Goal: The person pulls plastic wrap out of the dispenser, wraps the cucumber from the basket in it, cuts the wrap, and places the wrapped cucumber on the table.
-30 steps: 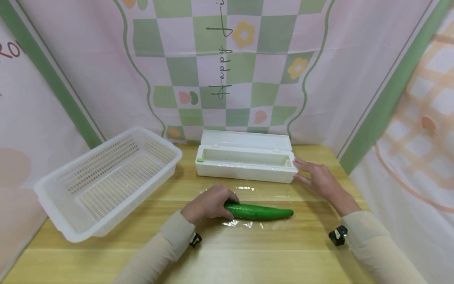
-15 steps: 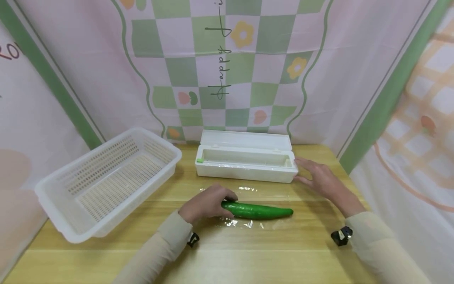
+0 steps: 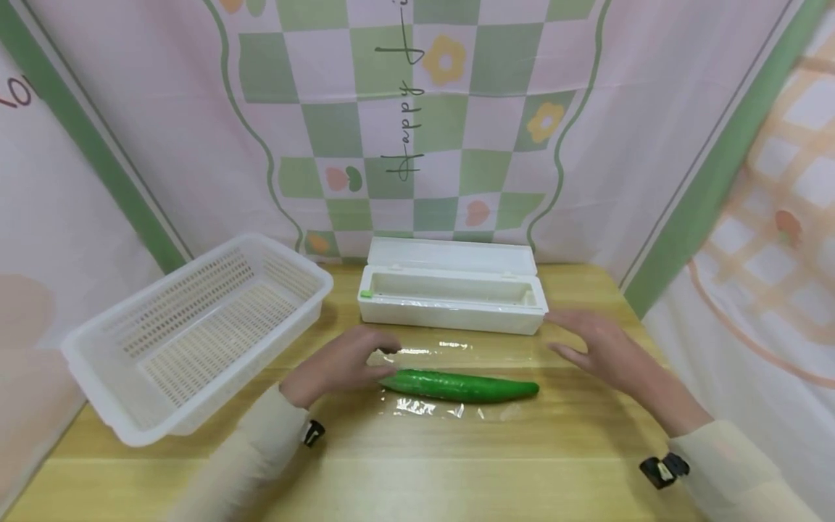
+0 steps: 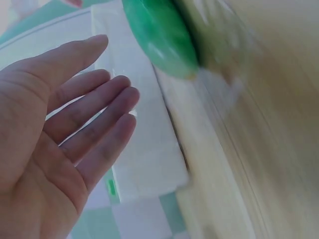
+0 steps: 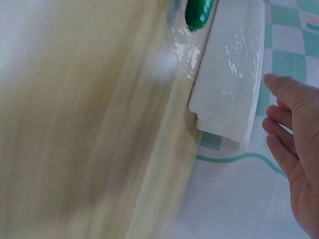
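Observation:
A long green cucumber (image 3: 459, 387) lies on clear cling film (image 3: 417, 408) spread over the table. Just off its left end is my left hand (image 3: 346, 360); the left wrist view shows that palm (image 4: 55, 149) with nothing in it and the fingers loosely bent. Behind the film stands a long white cling film box (image 3: 450, 317), its lid (image 3: 451, 256) tipped back, with a small green piece (image 3: 367, 293) at its left end. My right hand (image 3: 603, 348) is near the box's right front corner, holding nothing, fingers extended. In the right wrist view it appears beside the box (image 5: 227, 74).
A white perforated basket (image 3: 196, 333) stands at the left of the wooden table (image 3: 457, 478). Printed cloth (image 3: 385, 123) hangs close behind the table and along both sides.
My left hand has let go of the cucumber's left end and moved left. My right hand has drawn back slightly from the box's right end. The cucumber has stayed in place.

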{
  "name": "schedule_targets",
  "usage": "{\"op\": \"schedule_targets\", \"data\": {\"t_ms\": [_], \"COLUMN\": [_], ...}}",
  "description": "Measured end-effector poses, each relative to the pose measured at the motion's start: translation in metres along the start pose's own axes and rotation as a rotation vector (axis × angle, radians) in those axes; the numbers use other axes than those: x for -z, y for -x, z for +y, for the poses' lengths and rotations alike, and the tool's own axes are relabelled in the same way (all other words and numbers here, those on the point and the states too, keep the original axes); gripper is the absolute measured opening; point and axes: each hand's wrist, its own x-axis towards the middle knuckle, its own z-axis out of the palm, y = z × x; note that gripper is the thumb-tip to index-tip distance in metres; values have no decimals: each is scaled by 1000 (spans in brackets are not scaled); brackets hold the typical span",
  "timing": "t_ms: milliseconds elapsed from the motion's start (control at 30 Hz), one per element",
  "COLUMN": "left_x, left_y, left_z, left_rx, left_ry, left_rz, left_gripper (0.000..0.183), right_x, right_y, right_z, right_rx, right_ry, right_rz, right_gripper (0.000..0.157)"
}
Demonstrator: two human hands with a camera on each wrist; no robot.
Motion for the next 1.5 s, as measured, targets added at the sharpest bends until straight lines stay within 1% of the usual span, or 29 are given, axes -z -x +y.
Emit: {"op": "schedule_targets", "data": {"t_ms": [100, 167, 233, 300, 400, 467, 500, 567, 633, 733, 800, 833, 933, 967, 1133, 1267, 1367, 1433, 1500], "left_x": [5, 7, 8, 8, 6, 4, 2, -2, -7, -11, -13, -14, -17, -18, -23, -25, -25, -25, -24], "left_y": [12, 19, 24, 30, 39, 44, 47, 49, 51, 52, 53, 54, 54, 54, 50, 47, 46, 47, 47], "left_z": [-5, -7, -8, -9, -8, -7, -6, -4, -3, -1, -1, -2, -4, -4, -7, -6, -5, -4, -3], "left_rx": [20, 33, 39, 17, -18, -36, -42, -47, -49, -65, -88, -100, -142, -157, -226, -248, -248, -237, -223], "left_ry": [-45, -67, -62, -72, -67, -66, -61, -63, -90, -172, -221, -240, -277, -284, -341, -371, -375, -367, -355], "left_rz": [4, -1, -14, -24, -57, -85, -99, -125, -146, -171, -180, -179, -160, -148, -92, -55, -49, -62, -78], "left_gripper": [29, 27, 24, 22, 21, 23, 24, 26, 29, 30, 28, 26, 18, 16, 8, 6, 5, 2, 3], "right_x": [3, 5, 6, 6, 3, 1, -1, -5, -9, -17, -22, -24, -30, -32, -36, -38, -38, -38, -38], "right_y": [5, 9, 14, 18, 25, 30, 33, 38, 43, 50, 53, 53, 54, 54, 53, 52, 51, 52, 52], "right_z": [-10, -17, -22, -26, -31, -34, -35, -38, -40, -43, -44, -44, -45, -46, -47, -48, -49, -50, -50], "right_rx": [42, 42, 44, 59, 101, 137, 156, 195, 228, 265, 283, 294, 315, 321, 347, 329, 313, 310, 308], "right_ry": [1, 7, 10, 7, -17, -37, -48, -67, -67, -68, -69, -71, -80, -82, -79, -64, -51, -45, -47], "right_rz": [-23, -45, -64, -78, -97, -103, -107, -117, -124, -126, -113, -102, -73, -64, -45, -57, -72, -79, -80], "right_gripper": [38, 36, 32, 31, 30, 29, 26, 24, 25, 23, 21, 23, 38, 41, 44, 48, 46, 41, 31]}}
